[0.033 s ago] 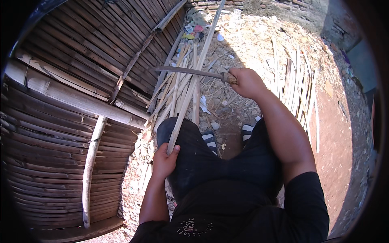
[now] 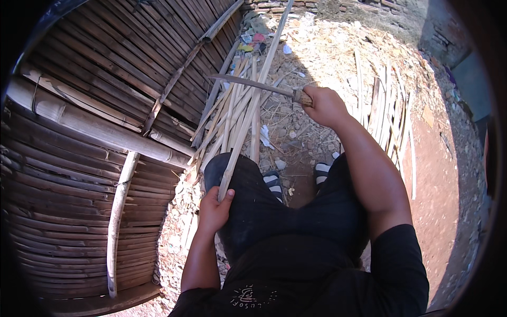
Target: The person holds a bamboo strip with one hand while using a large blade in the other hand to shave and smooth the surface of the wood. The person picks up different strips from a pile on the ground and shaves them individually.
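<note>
My left hand (image 2: pixel 215 210) is wrapped round the near end of a long pale bamboo strip (image 2: pixel 242 134), by my left thigh. The strip slants up and away past my knee toward the far wall. In my right hand (image 2: pixel 326 107) is the wooden handle of a long-bladed machete (image 2: pixel 277 90). Its dark blade points left and crosses the strip well beyond my left hand. Whether the edge touches the strip or only passes over it, I cannot tell.
Several cut bamboo strips (image 2: pixel 231 122) lie heaped beyond my left knee, and another bundle (image 2: pixel 377 113) lies to the right. A bamboo slat wall (image 2: pixel 68 190) stands close on the left. Rubble and shavings cover the ground; a brick wall (image 2: pixel 364 10) runs along the back.
The machete has shifted slightly away and to the right along with my right hand, its blade now sloping more down toward the handle. My left hand and the strip stay put.
</note>
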`<state>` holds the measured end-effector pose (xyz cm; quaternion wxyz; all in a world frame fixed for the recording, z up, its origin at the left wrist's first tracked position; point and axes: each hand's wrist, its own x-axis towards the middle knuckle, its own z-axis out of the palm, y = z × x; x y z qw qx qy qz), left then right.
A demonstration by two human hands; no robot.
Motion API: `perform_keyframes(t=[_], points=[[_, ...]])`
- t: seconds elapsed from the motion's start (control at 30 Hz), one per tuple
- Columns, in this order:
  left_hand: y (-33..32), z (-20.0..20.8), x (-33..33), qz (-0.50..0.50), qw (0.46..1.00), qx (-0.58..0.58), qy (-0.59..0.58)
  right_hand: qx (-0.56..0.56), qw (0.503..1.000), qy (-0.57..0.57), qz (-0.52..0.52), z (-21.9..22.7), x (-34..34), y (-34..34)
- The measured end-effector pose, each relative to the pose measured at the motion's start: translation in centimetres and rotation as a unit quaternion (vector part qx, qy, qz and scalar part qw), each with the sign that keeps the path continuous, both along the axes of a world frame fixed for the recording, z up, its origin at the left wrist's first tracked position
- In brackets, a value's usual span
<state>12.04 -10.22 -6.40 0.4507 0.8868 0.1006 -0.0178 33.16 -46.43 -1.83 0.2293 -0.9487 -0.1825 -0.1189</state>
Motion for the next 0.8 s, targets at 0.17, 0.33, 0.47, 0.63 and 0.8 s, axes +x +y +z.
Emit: perform_keyframes(t=[0.17,0.33,0.47,0.63,0.8], points=[[0.4,-0.4,0.1,-0.011,1.0,-0.011,-0.006,0.003,0.997,-0.039,0.072,0.1,-0.7,-0.1],[-0.2,-1.0,-0.4,0.027,0.999,0.04,-0.014,-0.123,0.951,-0.092,0.267,-0.5,-2.5,4.9],[-1.5,0.3,-0.8,0.042,0.996,0.081,-0.025,-0.071,0.978,-0.058,0.187,0.0,-1.9,3.4],[-1.6,0.5,-0.4,0.036,0.996,0.087,-0.004,0.036,0.999,0.007,-0.001,-0.7,0.5,-0.5],[-1.6,0.6,-0.4,0.036,0.996,0.082,-0.005,-0.018,0.998,-0.025,0.055,-0.6,-0.4,0.4]])
